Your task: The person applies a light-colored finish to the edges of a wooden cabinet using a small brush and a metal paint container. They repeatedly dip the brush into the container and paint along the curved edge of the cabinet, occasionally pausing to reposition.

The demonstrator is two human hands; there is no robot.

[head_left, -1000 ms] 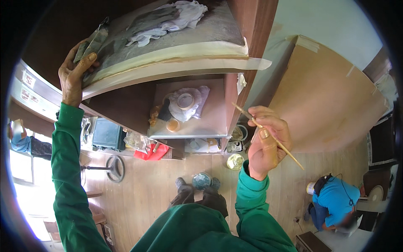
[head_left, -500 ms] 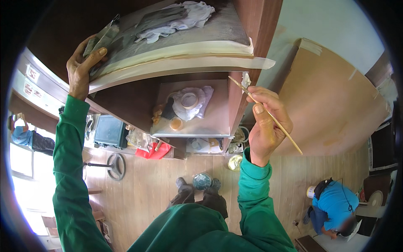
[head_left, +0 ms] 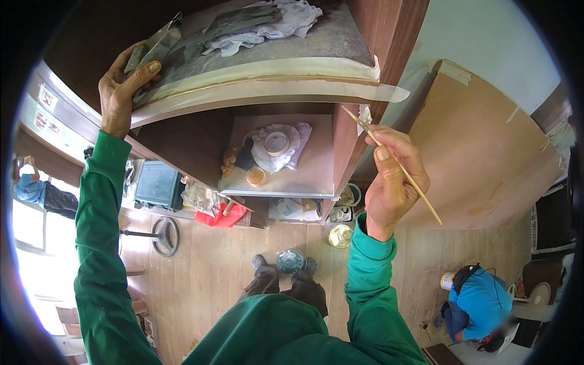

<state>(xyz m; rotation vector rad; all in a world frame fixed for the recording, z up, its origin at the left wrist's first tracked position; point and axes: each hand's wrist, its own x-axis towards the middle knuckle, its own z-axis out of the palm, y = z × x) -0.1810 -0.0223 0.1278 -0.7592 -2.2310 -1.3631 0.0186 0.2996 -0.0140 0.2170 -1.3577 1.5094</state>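
My right hand [head_left: 396,176] pinches a thin wooden-handled brush [head_left: 409,176] between thumb and fingers. Its narrow tip points up and left, close to the edge of the cabinet's side panel [head_left: 348,146]. At the far left, my left hand [head_left: 121,85] is closed around a folded, grey, stiff-looking sheet [head_left: 159,52]; its exact kind is unclear. That hand rests against the left end of the upper shelf's front edge [head_left: 255,96], which has pale masking tape along it. A crumpled white cloth [head_left: 267,30] lies on the grey-covered shelf top, partly under a dark sheet.
In the lower compartment sit a tape roll [head_left: 276,143] on crumpled plastic and a small orange-topped tub [head_left: 256,177]. A lidded bucket [head_left: 291,261] stands between my feet, near a gold tin [head_left: 340,236]. A brown board [head_left: 480,152] leans at right; a co-worker [head_left: 480,304] crouches beyond.
The whole view has shifted slightly, with the shelf now a little further right in the picture. Both hands keep their holds, and the brush stays near the panel edge.
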